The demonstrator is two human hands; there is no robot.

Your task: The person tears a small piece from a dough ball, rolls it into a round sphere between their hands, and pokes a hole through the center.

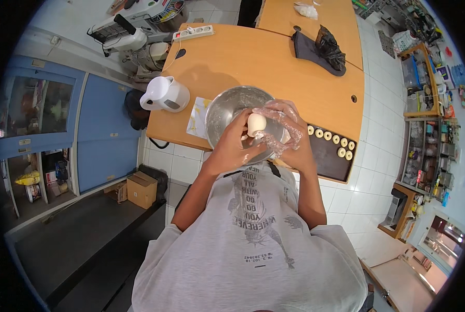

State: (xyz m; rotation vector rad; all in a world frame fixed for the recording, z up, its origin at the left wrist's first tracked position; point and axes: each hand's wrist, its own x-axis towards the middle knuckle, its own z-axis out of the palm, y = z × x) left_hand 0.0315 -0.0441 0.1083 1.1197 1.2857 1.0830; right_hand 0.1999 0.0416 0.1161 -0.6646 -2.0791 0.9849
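A smooth, pale piece of dough [256,124] is held between my two hands above a steel mixing bowl [219,112]. My left hand [232,145] is closed round its left side, with the fingers against the dough. My right hand [290,130] is curled in from the right, its fingertips at the dough's edge. Wet dough or flour coats the right fingers. White smears mark the bowl's inner wall, and my hands hide much of its inside. Right of the bowl, a dark baking tray [328,158] bears several ring-shaped dough pieces [336,139].
A white electric kettle [166,94] and a patterned paper sheet [197,117] sit left of the bowl on the wooden table [253,57]. A power strip [193,33] lies at the far left edge. A black plastic bag [330,48] rests on dark cloth at far right.
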